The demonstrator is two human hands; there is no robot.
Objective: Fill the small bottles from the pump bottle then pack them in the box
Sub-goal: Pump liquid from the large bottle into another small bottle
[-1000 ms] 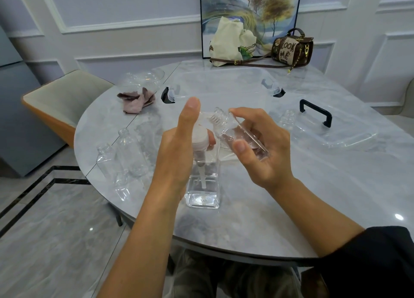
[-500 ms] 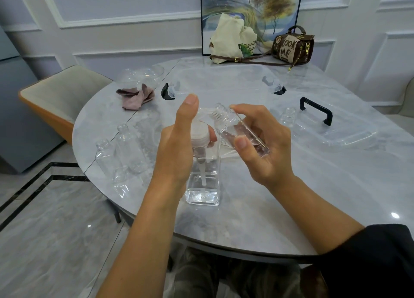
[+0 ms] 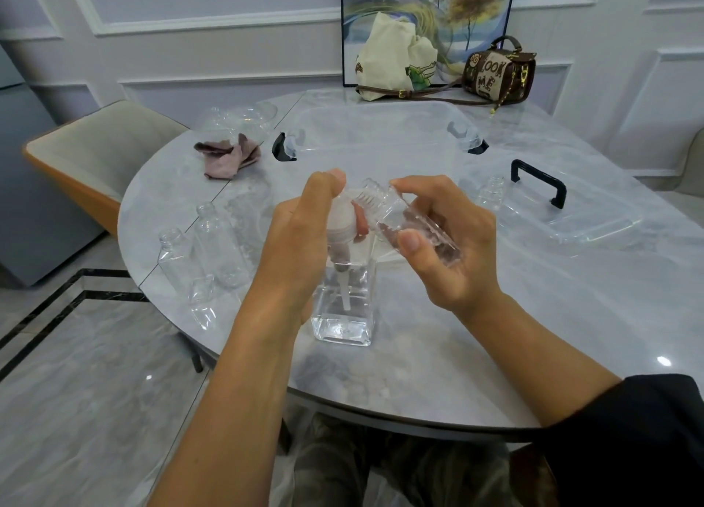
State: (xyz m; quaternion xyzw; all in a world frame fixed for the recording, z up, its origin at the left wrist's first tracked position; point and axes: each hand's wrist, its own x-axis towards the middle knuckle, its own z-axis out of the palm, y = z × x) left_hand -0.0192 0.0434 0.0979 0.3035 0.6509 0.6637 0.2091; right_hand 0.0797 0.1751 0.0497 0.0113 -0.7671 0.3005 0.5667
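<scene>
1. Fingers of the left hand (image 3: 297,239) are clenched round the collar of the pump bottle (image 3: 343,312); the left thumb (image 3: 327,181) rests on top of the pump head (image 3: 343,217).
2. Fingers (image 3: 423,188) of the right hand (image 3: 453,255) grasp one small bottle (image 3: 411,226), which is tilted with its threaded mouth just beside the left thumb, at the nozzle. Whether the nozzle tip is inside the mouth cannot be told.
3. Hazard, misalignment: the mouth is narrow. If the thumb presses while the nozzle sits off-centre, liquid is likely to run down the outside of the small bottle and onto the right fingers and the table (image 3: 571,335).
4. Hazard, slipping grip: the small bottle is clear, smooth plastic held between thumb and fingertips only. Wet fingers probably reduce friction, and the bottle could then slide or rotate away from the nozzle.
5. Hazard, tipping: the pump bottle stands below the left palm on a narrow base. A thumb press directed sideways instead of straight down may rock it.
6. Hazard, tilt: a shallow angle may let liquid flow back out of the mouth as the level rises.
7. Hazard, collision: empty bottles (image 3: 213,239) stand uncapped outboard of the left knuckles. A wide sweep of the left elbow could knock them toward the table edge.
8. The clear box (image 3: 381,125) lies beyond both sets of fingertips, and its lid (image 3: 579,224) lies outboard of the right hand; packing is not yet begun.
</scene>
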